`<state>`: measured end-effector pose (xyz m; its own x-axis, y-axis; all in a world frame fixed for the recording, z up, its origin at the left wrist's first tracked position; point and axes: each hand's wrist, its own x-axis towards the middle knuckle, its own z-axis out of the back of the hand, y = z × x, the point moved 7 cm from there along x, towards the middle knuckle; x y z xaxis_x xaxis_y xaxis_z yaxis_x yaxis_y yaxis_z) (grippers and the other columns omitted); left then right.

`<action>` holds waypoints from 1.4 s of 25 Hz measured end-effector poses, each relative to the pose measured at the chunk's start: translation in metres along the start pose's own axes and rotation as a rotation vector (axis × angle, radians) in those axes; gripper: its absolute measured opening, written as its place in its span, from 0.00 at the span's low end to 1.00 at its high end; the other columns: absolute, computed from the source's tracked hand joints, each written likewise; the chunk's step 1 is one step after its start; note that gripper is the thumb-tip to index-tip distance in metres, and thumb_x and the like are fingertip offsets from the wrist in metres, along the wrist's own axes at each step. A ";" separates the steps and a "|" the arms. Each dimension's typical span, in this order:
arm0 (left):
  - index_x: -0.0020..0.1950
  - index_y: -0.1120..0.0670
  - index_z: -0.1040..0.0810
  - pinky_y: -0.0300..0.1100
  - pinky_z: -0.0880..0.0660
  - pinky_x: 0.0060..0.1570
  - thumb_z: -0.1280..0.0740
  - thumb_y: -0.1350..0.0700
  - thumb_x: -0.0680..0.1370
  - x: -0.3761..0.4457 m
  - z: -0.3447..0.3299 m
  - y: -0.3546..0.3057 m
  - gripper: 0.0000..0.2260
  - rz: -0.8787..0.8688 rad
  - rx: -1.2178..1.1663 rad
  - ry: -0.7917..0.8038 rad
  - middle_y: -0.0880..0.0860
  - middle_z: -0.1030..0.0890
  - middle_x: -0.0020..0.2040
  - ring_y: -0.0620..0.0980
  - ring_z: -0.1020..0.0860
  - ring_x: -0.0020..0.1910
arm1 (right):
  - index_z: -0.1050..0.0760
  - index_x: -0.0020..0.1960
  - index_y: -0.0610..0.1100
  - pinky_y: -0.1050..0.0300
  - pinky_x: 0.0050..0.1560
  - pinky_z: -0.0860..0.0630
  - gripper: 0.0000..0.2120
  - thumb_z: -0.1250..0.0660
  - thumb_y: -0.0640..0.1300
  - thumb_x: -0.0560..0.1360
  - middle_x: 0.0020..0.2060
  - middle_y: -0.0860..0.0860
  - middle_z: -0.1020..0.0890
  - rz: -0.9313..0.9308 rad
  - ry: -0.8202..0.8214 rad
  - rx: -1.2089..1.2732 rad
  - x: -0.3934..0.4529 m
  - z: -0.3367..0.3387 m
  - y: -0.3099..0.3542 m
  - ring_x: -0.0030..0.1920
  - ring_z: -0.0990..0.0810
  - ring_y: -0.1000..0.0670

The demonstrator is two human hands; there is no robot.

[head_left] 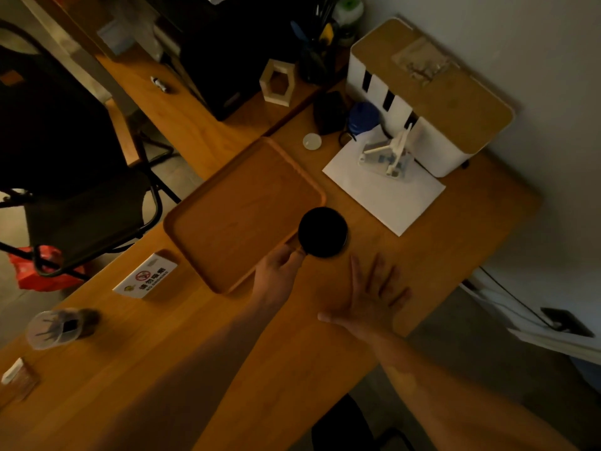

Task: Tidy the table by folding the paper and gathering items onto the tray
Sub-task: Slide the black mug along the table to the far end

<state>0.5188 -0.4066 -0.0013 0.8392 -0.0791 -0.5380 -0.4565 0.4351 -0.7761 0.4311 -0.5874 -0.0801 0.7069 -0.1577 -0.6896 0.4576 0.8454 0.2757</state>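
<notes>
Dim room, long wooden table (182, 346) set vs. white wall at right; black folding chair (81, 206) off table's left edge.

L→R on table: clear plastic cup (53, 328) w/ dark bits inside, lying near left end; white no-smoking sign card (146, 276) just beside tray's near corner. Rectangular wooden tray (234, 216) sits at mid-table, nothing on its floor yet, so prob. staged as collection point.

Left hand (279, 271): fingers curled, pinching handle of round black mug (322, 232). Mug overlaps tray's right rim; can't tell if lifted or resting. Judged: mid-transfer onto tray.

Right hand (370, 297): fingers spread, palm down, flat on table, holds nothing; likely bracing.

White paper sheet (390, 196) further right, lying flat, unfolded, w/ small white stand (388, 154) on its far end. Fold step not yet done. White box w/ wooden lid (432, 96) behind, by wall.
</notes>
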 end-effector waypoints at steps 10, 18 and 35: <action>0.46 0.60 0.22 0.44 0.37 0.29 0.39 0.49 0.81 0.030 -0.024 -0.029 0.15 -0.022 0.047 -0.054 0.56 0.28 0.35 0.46 0.34 0.27 | 0.72 0.74 0.62 0.29 0.61 0.79 0.67 0.46 0.87 0.46 0.73 0.47 0.76 -0.043 0.002 -0.049 0.000 -0.002 0.000 0.71 0.79 0.37; 0.40 0.51 0.25 0.44 0.35 0.32 0.37 0.48 0.80 0.033 -0.031 -0.028 0.11 -0.013 0.023 -0.087 0.51 0.26 0.39 0.47 0.30 0.33 | 0.73 0.74 0.62 0.30 0.61 0.80 0.67 0.44 0.86 0.47 0.73 0.47 0.76 -0.039 -0.003 -0.054 0.000 -0.002 0.001 0.70 0.79 0.37; 0.43 0.57 0.25 0.44 0.37 0.29 0.37 0.47 0.80 0.032 -0.040 -0.014 0.15 0.022 -0.039 -0.121 0.50 0.29 0.33 0.45 0.33 0.28 | 0.74 0.74 0.63 0.28 0.63 0.76 0.66 0.45 0.87 0.47 0.73 0.47 0.77 -0.029 -0.019 -0.037 0.002 -0.004 -0.001 0.70 0.79 0.37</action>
<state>0.5398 -0.4513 -0.0213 0.8572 0.0398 -0.5135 -0.4845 0.4005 -0.7777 0.4300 -0.5862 -0.0849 0.7042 -0.1918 -0.6837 0.4578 0.8586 0.2306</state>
